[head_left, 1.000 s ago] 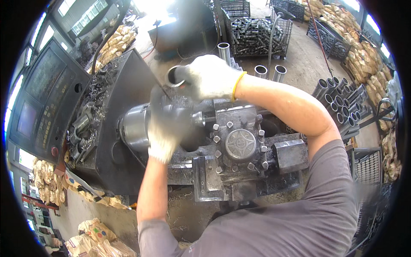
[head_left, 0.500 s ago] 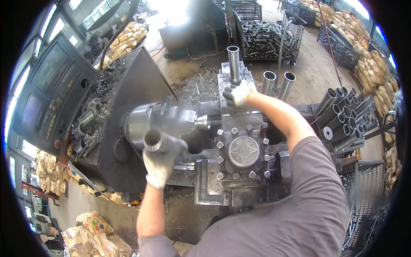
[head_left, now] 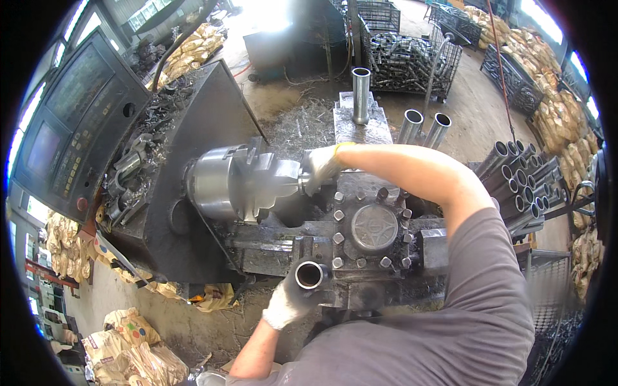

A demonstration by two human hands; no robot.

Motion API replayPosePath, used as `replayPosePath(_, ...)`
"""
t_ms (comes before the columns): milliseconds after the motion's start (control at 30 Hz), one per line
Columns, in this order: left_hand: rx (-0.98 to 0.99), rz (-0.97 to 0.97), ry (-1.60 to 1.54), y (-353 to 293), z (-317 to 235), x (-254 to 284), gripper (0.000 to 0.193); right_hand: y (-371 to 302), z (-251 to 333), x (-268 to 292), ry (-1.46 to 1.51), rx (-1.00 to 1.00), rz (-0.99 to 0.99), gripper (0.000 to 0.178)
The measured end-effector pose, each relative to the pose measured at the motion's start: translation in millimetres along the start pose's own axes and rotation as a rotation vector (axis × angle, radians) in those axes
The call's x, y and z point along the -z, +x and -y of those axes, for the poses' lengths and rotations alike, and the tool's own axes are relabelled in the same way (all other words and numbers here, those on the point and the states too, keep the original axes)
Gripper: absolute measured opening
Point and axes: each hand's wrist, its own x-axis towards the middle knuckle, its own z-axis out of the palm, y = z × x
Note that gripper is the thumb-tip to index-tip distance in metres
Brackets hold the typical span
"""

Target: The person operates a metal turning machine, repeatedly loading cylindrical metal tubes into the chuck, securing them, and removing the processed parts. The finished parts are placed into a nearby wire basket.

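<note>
My left hand (head_left: 286, 303), in a pale glove with a dark palm, is closed round a steel tube (head_left: 309, 275), its open end facing up, in front of the tool post (head_left: 373, 228). My right hand (head_left: 320, 168), gloved as well, reaches across to the lathe chuck (head_left: 217, 186). Its fingers are wrapped at the end of a short metal tube (head_left: 302, 182) that sticks out of the chuck jaws (head_left: 273, 183); the fingertips are partly hidden. Another steel tube (head_left: 361, 96) stands upright on the slide block (head_left: 364, 132) beyond my right forearm.
Two steel tubes (head_left: 411, 127) stand right of the block, and several more lie stacked (head_left: 515, 183) farther right. A control panel (head_left: 77, 128) and a chip-strewn dark guard (head_left: 187, 154) stand left. Wire baskets (head_left: 412, 64) of metal parts are behind; paper sacks (head_left: 135, 347) lie lower left.
My right hand has moved from beside the upright tube to the tube end at the chuck. My left hand has carried its tube from before the chuck rightward and nearer to me.
</note>
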Motion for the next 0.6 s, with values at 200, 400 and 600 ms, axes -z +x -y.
replayPosePath(200,-0.345,-0.697,0.521,67.0,-3.5,118.4,0.084,44.1,-84.6,-3.2,0.458,0.024,0.408,0.050)
replayPosePath(400,-0.396,-0.889,0.856,133.0,69.1,158.9,0.095,1.6,12.7,-4.5,-0.113,-0.053,0.146,0.059)
replayPosePath(600,-0.484,-0.950,0.826,141.7,73.3,158.3,0.098,-104.6,9.4,9.9,-0.708,-0.215,-0.378,0.031)
